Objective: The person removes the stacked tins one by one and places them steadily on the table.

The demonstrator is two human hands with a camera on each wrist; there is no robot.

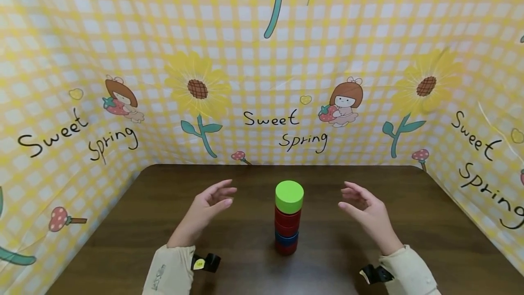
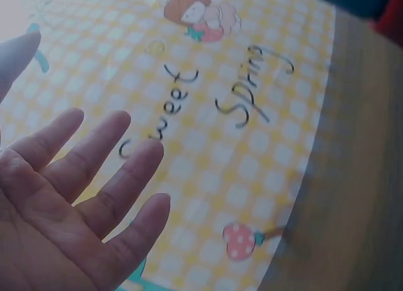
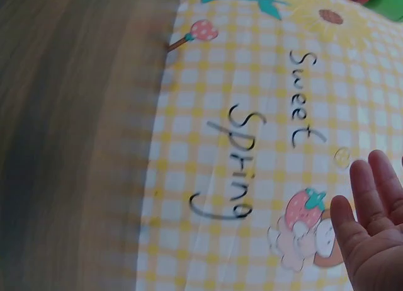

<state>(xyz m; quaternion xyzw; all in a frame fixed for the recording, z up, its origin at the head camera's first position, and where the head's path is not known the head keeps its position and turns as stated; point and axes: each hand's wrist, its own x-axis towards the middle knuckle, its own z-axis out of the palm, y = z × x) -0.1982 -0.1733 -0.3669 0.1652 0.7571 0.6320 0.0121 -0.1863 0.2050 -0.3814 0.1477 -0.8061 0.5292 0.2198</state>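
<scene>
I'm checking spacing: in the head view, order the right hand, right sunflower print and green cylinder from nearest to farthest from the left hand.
1. Green cylinder, to the right, atop the stack.
2. Right hand, past the stack, further right.
3. Right sunflower print, on the backdrop beyond the table.

A green-topped stack (image 1: 288,220) standing on the dark table (image 1: 245,240), left hand (image 1: 204,208) and right hand (image 1: 370,211) either side, yellow-checked cloth (image 1: 254,76) behind
</scene>
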